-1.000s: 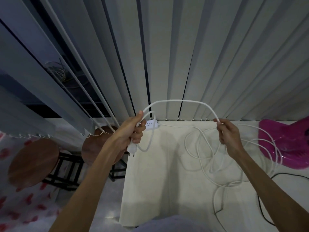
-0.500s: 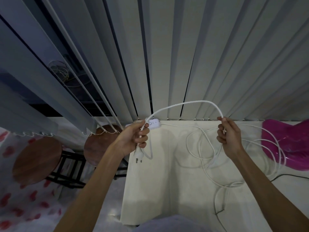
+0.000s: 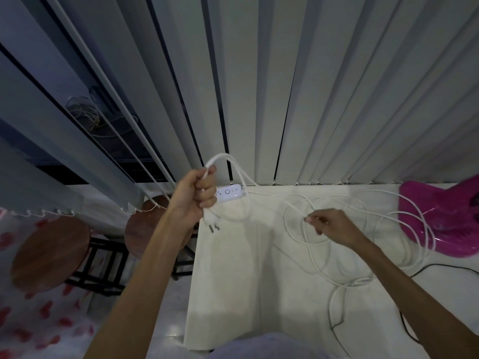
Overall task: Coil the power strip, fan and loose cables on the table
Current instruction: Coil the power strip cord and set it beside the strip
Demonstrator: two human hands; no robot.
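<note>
The left hand [image 3: 195, 196] is fisted around cord [image 3: 315, 265] loops with the plug [image 3: 211, 224] dangling, the right hand [image 3: 328, 225] pinches slack at three o'clock, over the table [image 3: 233, 294], strip [image 3: 229, 194] between.

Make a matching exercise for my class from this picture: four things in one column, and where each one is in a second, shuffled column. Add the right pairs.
Things
1. plug
2. pink fan
3. black cable
4. round wooden stool

Places
A. on the table's right edge
B. hanging below the left hand
C. on the floor, left of the table
D. lying on the table, near side of the fan

Pairs: 1-B, 2-A, 3-D, 4-C
</note>
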